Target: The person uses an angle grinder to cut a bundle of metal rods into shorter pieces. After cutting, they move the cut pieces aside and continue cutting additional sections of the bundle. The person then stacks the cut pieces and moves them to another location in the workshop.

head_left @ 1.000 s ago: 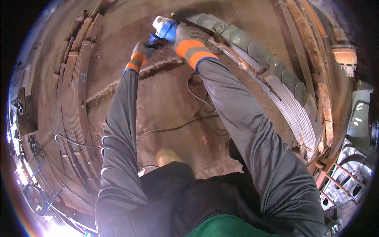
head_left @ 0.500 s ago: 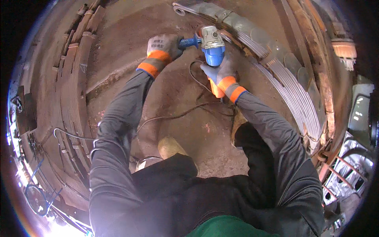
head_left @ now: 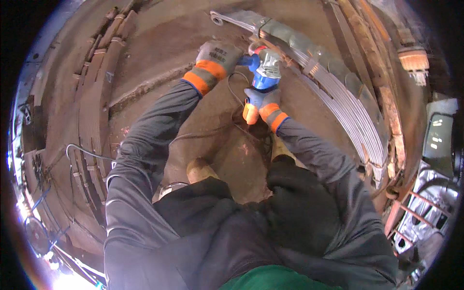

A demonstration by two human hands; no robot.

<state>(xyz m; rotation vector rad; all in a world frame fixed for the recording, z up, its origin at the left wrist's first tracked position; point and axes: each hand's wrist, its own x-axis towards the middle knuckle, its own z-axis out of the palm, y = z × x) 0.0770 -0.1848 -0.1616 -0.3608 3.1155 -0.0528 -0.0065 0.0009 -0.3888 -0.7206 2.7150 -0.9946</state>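
Both my hands wear grey gloves with orange-banded cuffs. An angle grinder, with a silver head and blue body, is held between them. My left hand is closed around its blue side handle. Lower on the body, my right hand grips it, and the rear part is mostly hidden by the glove. The grinder's head points away from me, close to the near edge of a long curved leaf spring pack. Whether its disc touches the metal cannot be made out.
Rusty leaf spring packs lie along the left. A dark power cord trails over the brown floor behind the grinder, near my shoes. On the right stand a rusty red rack and silver metal parts.
Both hands have shifted slightly right with the grinder, and its head is closer to the leaf spring pack. The grip looks the same. My feet have moved slightly left in view.
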